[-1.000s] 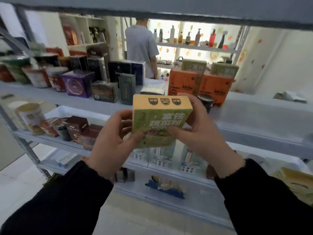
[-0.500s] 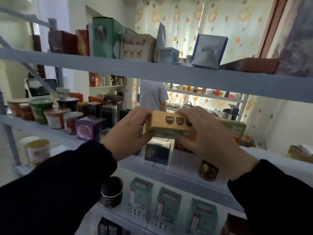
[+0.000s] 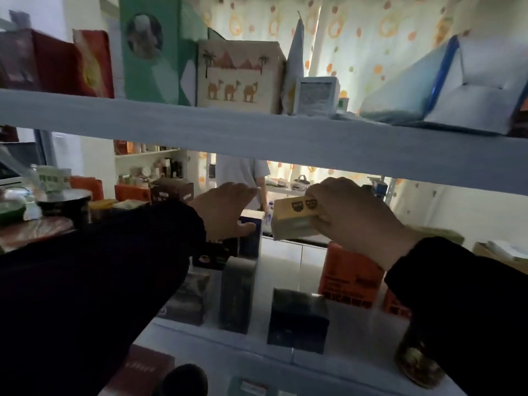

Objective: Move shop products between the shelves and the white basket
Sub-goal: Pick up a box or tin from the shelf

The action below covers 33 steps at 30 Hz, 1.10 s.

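My right hand [image 3: 351,218] grips a yellow-and-green product box [image 3: 294,218] by its right end and holds it in the air above the middle shelf [image 3: 354,332], just under the upper shelf board [image 3: 257,135]. My left hand [image 3: 225,212] is off the box, fingers spread and relaxed, over a dark blue box [image 3: 251,232]. The white basket is not in view.
Dark boxes [image 3: 297,318] and orange boxes [image 3: 351,278] stand on the middle shelf, with a dark jar [image 3: 417,358] at right. The upper shelf carries a camel-print box [image 3: 240,75], a green box [image 3: 154,50] and blue-white boxes [image 3: 468,90]. A person [image 3: 243,172] stands behind the shelving.
The box has been raised to the middle shelf. My left hand has let go of it and moved left; only my right hand holds it now.
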Available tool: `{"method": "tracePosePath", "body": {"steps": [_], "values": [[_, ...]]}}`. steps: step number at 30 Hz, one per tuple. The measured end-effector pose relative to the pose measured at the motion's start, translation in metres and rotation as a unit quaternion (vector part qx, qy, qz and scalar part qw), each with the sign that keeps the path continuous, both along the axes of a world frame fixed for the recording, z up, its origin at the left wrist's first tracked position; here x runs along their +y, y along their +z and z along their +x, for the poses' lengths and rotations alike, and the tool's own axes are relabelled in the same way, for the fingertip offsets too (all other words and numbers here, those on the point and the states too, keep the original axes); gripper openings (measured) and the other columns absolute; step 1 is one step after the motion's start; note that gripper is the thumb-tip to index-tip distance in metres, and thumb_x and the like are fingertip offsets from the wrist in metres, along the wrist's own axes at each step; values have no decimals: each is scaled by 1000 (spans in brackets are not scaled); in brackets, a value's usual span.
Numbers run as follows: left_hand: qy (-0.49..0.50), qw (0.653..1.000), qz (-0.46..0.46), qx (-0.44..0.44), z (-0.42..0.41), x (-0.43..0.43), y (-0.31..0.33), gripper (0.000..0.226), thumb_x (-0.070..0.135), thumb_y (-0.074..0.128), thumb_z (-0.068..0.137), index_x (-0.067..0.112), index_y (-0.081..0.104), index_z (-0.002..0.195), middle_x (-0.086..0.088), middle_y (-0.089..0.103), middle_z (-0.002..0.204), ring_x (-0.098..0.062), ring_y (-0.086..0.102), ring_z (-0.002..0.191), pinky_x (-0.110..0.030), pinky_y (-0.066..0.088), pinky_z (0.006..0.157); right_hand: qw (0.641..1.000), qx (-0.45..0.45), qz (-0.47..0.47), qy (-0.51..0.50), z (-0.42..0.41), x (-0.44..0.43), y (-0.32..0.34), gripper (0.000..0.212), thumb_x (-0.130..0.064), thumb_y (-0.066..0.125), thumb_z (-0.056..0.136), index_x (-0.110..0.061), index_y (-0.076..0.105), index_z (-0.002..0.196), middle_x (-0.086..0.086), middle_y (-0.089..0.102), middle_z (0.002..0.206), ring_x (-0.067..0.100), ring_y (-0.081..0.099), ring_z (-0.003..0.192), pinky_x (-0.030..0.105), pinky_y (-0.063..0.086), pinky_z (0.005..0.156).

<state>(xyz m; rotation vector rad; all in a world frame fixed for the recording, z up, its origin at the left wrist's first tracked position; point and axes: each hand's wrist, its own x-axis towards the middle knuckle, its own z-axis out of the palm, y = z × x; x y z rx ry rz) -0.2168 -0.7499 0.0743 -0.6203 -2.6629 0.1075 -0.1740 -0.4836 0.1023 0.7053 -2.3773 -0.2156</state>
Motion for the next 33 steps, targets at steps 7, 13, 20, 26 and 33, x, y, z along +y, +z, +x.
{"method": "tracePosePath", "body": {"steps": [7, 13, 20, 26, 33], "values": [[-17, 995, -78, -55, -97, -12, 2, 57, 45, 64, 95, 13, 51, 141, -8, 61, 135, -25, 62, 117, -40, 52, 100, 987, -66, 60, -130, -59, -19, -4, 14, -30, 65, 89, -31, 65, 103, -2, 66, 97, 26, 65, 101, 33, 52, 75], [-30, 985, -127, -110, -140, -5, -3, 43, 33, 62, 98, 8, 55, 132, -7, 61, 133, -26, 60, 117, -29, 42, 85, 972, -139, 74, -176, -100, -27, -19, 27, -38, 63, 95, -30, 67, 120, -1, 71, 115, 24, 65, 108, 29, 47, 76], [15, 968, -175, -181, -169, -9, -5, 52, 38, 67, 95, 13, 54, 139, -4, 65, 132, -21, 61, 117, -29, 46, 91, 959, -177, 77, -207, -119, -27, -20, 36, -40, 65, 95, -21, 66, 125, 3, 69, 117, 24, 65, 105, 36, 55, 87], [32, 955, -188, -229, -178, -14, -8, 49, 33, 72, 94, 16, 58, 138, -3, 66, 130, -19, 61, 116, -26, 45, 92, 961, -173, 77, -203, -129, -23, -24, 32, -38, 67, 92, -18, 64, 117, 3, 71, 109, 21, 67, 96, 41, 59, 88], [18, 980, -139, -139, -155, -21, 4, 40, 37, 77, 86, 17, 65, 119, -1, 66, 112, -14, 57, 91, -28, 44, 76, 952, -209, 39, -221, -124, -22, -37, 72, -57, 73, 85, -17, 51, 140, 6, 63, 126, 26, 62, 113, 47, 56, 96]]}}
